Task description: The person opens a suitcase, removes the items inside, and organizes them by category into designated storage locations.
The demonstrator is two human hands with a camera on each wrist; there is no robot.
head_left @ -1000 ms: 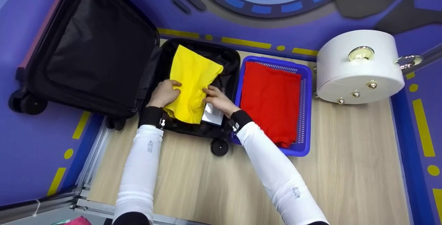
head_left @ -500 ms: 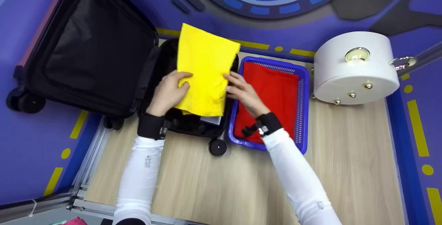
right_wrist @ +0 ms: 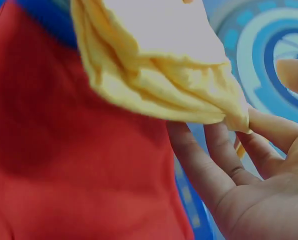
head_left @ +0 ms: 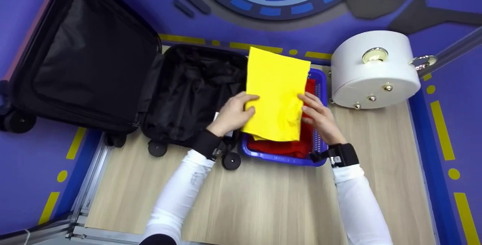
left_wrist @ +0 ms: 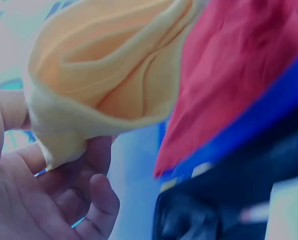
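Note:
A folded yellow cloth hangs over the blue basket, held between both hands. My left hand grips its left edge, thumb on top; in the left wrist view the fingers curl below the cloth's open folds. My right hand is at the right edge. In the right wrist view its fairly straight fingers reach under the cloth, while the thumb stands apart from it. Beneath, red cloth lies in the blue basket, partly hidden.
Left of the basket lies an open black suitcase, its lid leaning against the wall. A pale flat item shows at the suitcase's near right corner. A white round case with metal handles stands at the right by the back wall.
Both hands have lifted the yellow cloth out of the suitcase and carried it right, over the basket with the red cloth. The suitcase's black interior is now uncovered.

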